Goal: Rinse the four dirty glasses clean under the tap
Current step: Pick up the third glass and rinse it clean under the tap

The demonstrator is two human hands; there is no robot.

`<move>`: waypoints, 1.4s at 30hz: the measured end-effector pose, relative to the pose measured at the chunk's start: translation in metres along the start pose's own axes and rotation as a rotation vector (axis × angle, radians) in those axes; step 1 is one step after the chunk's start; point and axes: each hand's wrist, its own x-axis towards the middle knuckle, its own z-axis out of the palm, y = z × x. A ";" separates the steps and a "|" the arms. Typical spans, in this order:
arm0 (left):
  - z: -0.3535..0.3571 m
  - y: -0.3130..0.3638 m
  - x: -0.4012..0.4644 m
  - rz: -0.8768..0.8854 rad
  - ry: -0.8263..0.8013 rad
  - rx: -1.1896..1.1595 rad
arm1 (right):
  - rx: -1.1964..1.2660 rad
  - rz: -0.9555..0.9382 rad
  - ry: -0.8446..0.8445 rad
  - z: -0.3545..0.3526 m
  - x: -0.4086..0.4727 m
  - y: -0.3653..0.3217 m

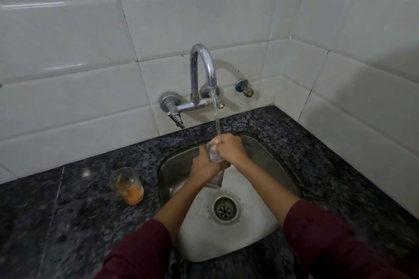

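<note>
We hold a clear glass (pixel 215 156) over the sink (pixel 260 149), right under the stream (pixel 216 120) from the tap (pixel 204 68). Our left hand (pixel 204 163) has its grip closed around the glass, and our right hand (pixel 229 148) grips its top. A dirty glass (pixel 127 186) with orange residue stands on the surface (pixel 68 210), just left of the sink.

Dark speckled granite surface (pixel 283 133) wraps a steel sink (pixel 267 158). Round drain strainer (pixel 224 209) sits in the sink floor. White wall tiles (pixel 204 7) rise behind the sink. Small brass valve with blue collar (pixel 244 88) on the tiles, above the sink's far right corner.
</note>
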 end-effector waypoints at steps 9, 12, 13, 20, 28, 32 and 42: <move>0.010 -0.015 -0.013 -0.615 -0.450 -0.736 | 0.584 0.274 -0.081 0.012 -0.004 0.032; 0.015 -0.017 -0.013 -0.657 -0.469 -0.820 | 0.638 0.284 -0.113 0.016 -0.008 0.041; 0.017 -0.017 -0.013 -0.669 -0.463 -0.838 | 0.643 0.283 -0.108 0.017 -0.009 0.044; 0.029 -0.025 0.005 -0.388 -0.147 -1.055 | 0.695 0.303 -0.265 0.012 -0.045 0.050; 0.000 -0.005 0.018 0.066 0.006 -0.381 | -0.160 -0.224 -0.137 0.005 -0.039 0.049; -0.016 0.002 0.015 0.191 0.033 -0.357 | -0.309 -0.256 -0.114 0.004 -0.036 0.047; -0.039 0.005 0.006 0.263 -0.200 -0.714 | 0.689 0.039 -0.508 -0.018 -0.031 0.039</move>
